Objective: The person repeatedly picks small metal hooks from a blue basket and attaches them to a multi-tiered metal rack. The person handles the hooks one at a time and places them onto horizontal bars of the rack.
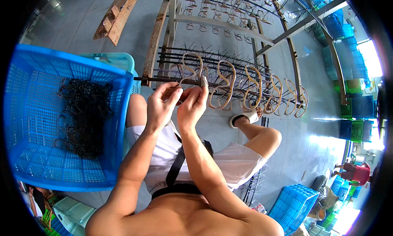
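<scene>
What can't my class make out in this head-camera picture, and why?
All in the head view:
What the left hand and right hand pinch, if anything: covered by their own fingers.
The right hand's fingertip beneath the pale wrapping: covered by it.
The surface of the blue basket under the dark tangled pieces: hidden by the heap.
The number of far hanging loops: too small to count.

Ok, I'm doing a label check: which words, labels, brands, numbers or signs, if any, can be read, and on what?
None can be read.
The large blue crate and the handled beige loop show no legible text.
The far stacked crates are too small and blurred to tell.
</scene>
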A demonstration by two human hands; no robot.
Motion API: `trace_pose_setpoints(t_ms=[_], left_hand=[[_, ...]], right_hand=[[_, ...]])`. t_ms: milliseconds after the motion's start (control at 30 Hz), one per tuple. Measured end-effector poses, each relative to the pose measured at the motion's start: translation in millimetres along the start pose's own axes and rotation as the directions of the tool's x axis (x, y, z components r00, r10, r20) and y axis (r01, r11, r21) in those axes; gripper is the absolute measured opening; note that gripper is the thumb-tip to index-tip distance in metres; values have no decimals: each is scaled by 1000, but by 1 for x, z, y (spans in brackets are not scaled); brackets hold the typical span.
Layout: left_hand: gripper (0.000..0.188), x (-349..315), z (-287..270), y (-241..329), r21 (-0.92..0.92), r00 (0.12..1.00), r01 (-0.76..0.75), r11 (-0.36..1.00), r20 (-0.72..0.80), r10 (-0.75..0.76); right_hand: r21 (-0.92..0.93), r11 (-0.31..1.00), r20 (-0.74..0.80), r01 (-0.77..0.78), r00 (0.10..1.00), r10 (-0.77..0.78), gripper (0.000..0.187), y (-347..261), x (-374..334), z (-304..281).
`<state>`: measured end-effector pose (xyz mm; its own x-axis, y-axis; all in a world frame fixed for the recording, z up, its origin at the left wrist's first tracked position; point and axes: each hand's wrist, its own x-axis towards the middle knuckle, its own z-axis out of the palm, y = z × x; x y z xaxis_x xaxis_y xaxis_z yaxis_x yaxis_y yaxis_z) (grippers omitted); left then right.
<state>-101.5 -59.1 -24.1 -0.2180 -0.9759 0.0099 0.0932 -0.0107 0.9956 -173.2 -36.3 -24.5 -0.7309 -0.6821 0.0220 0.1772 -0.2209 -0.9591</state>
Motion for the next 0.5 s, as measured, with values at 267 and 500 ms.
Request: trace_pose_setpoints(t_ms=[267, 500], left_hand=[[25, -4, 1, 9, -45, 1000, 23, 999, 22, -22], [24, -8, -3, 0, -104, 999, 50, 993, -6, -51]], right_hand=[[-17, 998, 46, 61, 997, -60, 22, 9, 0, -3], [-148, 980, 58, 135, 990, -127, 25, 9, -7, 3]])
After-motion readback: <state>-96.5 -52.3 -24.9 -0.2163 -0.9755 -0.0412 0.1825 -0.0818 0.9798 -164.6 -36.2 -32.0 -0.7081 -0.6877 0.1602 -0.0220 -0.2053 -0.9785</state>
